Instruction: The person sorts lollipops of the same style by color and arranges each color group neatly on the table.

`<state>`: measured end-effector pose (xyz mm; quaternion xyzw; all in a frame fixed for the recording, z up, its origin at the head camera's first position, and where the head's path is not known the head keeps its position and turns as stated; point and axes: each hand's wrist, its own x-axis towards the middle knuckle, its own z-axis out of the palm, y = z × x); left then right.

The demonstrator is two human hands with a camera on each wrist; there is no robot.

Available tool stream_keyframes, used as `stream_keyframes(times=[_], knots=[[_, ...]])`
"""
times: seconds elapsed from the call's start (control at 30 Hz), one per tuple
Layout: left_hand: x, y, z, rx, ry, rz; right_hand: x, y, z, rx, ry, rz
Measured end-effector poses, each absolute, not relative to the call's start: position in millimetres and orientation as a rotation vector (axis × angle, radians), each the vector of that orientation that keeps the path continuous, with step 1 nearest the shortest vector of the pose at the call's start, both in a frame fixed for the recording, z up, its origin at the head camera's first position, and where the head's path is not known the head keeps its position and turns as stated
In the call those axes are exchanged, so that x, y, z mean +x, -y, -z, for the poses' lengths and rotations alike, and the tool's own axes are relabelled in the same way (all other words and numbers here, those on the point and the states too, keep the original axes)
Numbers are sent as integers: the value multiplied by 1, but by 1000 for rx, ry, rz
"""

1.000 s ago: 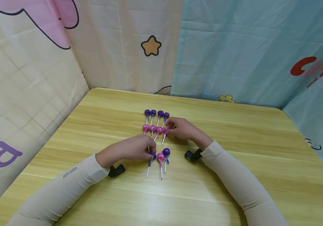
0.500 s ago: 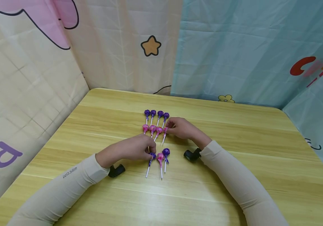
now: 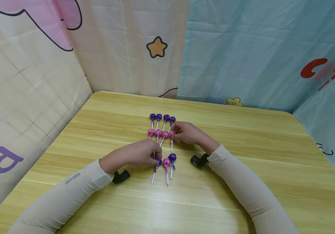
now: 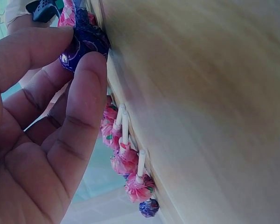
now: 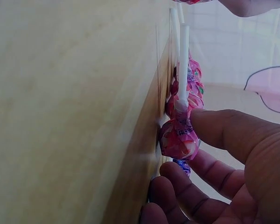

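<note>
My left hand pinches the head of a purple-wrapped lollipop between thumb and finger, its white stick pointing toward me on the table. Beside it lie a pink lollipop and another purple lollipop. Farther back, my right hand holds a pink lollipop by its wrapped head with thumb and fingers, at the right end of a pink row. The other pink lollipops lie to its left, some sticks partly hidden by my left hand. Behind them runs a row of purple lollipops.
All the lollipops lie on a wood-grain table. A black wrist camera hangs under the right wrist, and a second black camera under the left. Printed curtains stand behind the table and at its sides.
The pink lollipop in my right hand has turned, its stick swinging right until it points almost straight toward me. My left hand and the other lollipops have stayed in place.
</note>
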<state>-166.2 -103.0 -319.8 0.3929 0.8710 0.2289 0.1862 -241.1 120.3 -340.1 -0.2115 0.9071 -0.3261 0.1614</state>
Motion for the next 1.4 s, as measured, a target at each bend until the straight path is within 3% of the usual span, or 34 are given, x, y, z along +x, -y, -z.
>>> stream_keyframes(times=[0.5, 1.0, 1.4], knots=[[-166, 103, 319, 1117, -2456, -646, -227, -125, 335, -574, -2637, 984], [-171, 106, 321, 1093, -2414, -681, -176, -128, 329, -918, -2565, 893], [-171, 106, 323, 1085, -2412, -689, -166, -122, 335, -1008, -2609, 730]])
